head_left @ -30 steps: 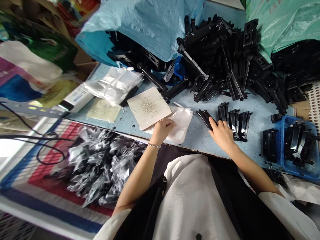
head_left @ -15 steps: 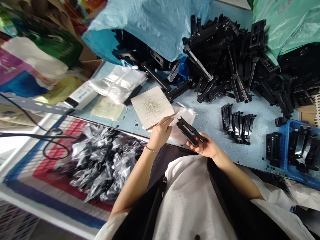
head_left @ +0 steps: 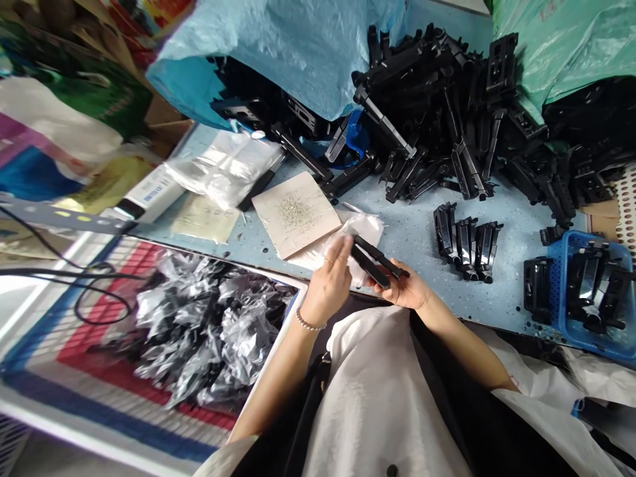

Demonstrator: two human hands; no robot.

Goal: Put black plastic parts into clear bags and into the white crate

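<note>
Head cam: right hand holds one black plastic clip part, palm up, fingers wrapped round its near end, over the near edge of the worktop. Left hand is at the part's far end, fingertips pinched on or just at it. Can't tell if sth small (a screw?) sits betw. the fingers, too small to see. So both grips closed: R clenched on the part, L pinching at its tip.

Progress, as a judgement: looks like mid-cycle on one unit, part picked and in hand, being fitted or bagged, not yet set down. A thin clear bag lies on the worktop just behind the hands, touching the cardboard square.

Done vs left: floor-side bin to the left holds a heap of bagged parts, too many to count. Big pile of loose black parts at the back of the worktop, uncounted, dozens at least, so most of the stock seems untouched.

Counts:
- in hand: 1 part
- staged row right of the hands: 3 parts, side by side, touching
- blue basket far right: approx. 3 parts inside, 1 more just outside its left wall
- cardboard square: 1, w/ a scatter of tiny shiny bits on it, uncountable
- stack of clear bags back left: 1 stack, count n/a
</note>
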